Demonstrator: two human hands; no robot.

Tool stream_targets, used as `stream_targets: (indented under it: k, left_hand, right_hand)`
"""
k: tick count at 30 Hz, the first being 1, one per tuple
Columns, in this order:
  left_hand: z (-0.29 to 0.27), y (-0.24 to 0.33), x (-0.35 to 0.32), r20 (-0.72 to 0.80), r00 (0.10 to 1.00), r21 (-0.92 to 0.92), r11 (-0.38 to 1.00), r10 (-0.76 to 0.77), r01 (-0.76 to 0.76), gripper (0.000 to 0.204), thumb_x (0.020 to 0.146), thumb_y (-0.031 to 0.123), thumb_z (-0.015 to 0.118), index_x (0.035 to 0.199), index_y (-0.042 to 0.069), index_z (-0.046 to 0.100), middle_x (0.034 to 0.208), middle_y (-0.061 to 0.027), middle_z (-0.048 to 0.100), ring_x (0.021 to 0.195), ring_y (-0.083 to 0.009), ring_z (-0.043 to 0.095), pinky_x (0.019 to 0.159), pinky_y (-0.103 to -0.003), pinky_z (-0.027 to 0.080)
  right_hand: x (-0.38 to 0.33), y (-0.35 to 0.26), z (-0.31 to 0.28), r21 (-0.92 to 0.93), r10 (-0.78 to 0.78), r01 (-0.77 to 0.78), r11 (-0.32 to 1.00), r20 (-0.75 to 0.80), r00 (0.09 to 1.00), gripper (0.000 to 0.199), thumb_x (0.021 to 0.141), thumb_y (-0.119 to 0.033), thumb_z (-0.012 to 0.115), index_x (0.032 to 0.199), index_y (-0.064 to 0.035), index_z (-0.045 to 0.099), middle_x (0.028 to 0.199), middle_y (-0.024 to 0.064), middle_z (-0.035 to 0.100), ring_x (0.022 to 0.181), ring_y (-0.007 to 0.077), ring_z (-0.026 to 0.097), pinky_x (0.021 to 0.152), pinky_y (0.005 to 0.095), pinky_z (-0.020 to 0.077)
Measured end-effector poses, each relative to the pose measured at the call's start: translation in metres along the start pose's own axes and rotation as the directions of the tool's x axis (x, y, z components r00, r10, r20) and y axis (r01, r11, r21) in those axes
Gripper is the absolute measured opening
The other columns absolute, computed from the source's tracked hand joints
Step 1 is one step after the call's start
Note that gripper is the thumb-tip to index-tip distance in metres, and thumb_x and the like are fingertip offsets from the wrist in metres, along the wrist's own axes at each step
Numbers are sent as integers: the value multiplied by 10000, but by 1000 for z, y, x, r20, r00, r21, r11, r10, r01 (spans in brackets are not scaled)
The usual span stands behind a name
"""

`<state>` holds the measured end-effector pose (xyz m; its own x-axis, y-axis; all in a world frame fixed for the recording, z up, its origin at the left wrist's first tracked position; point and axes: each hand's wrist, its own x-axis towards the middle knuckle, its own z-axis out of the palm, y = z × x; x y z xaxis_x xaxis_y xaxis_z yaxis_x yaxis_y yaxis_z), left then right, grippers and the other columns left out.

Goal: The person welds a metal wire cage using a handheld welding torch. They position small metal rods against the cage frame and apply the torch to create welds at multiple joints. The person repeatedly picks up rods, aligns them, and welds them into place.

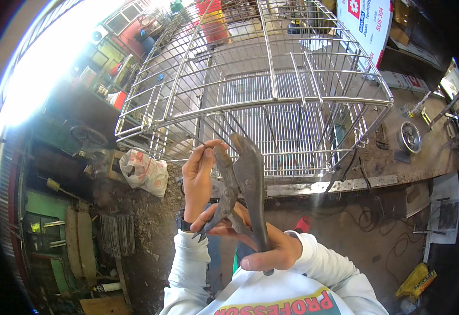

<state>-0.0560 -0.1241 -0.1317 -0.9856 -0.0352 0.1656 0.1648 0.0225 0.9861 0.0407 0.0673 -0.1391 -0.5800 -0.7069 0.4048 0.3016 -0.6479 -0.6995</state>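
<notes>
A wire cage (274, 100) of shiny metal rods stands in front of me. Below its near edge, my left hand (198, 176) is closed, thumb and forefinger pinching a thin metal rod (192, 135) that slants down from the cage. My right hand (274, 247) grips dark, worn locking pliers (250, 181) by the handles. Their jaws point up toward the cage and stand apart, close beside my left fingertips; nothing shows between them. The pliers partly cover my right fingers.
A wooden-topped bench (381, 163) bears the cage and, at right, a metal bowl (410, 137) of small parts. A white plastic bag (144, 172) lies at left. Wire grids (117, 235) lean lower left; a yellow sack (416, 282) lies lower right. Red stools (213, 23) stand behind.
</notes>
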Motion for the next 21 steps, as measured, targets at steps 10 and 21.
stream_targets:
  k: [10,21]
  left_hand:
    - [-14,4,5,102,994,31,999,28,-31,255,1079,78,546,1281,-47,640,1181,-96,717,1081,-128,645,950,-246,481]
    - [-39,-11,21,325,918,3,971,226,-240,420,941,-36,656,1356,-20,595,1206,-136,717,1172,-250,672,1045,-367,470]
  right_hand:
    - [29,-24,17,-291,34,-135,947,-325,945,882,794,-136,670,1546,5,233,1467,199,413,1416,310,406,1180,453,321]
    - [61,-77,88,-470,18,-517,715,-727,686,708,841,-53,691,1479,12,392,1305,130,530,1225,253,559,1083,401,435]
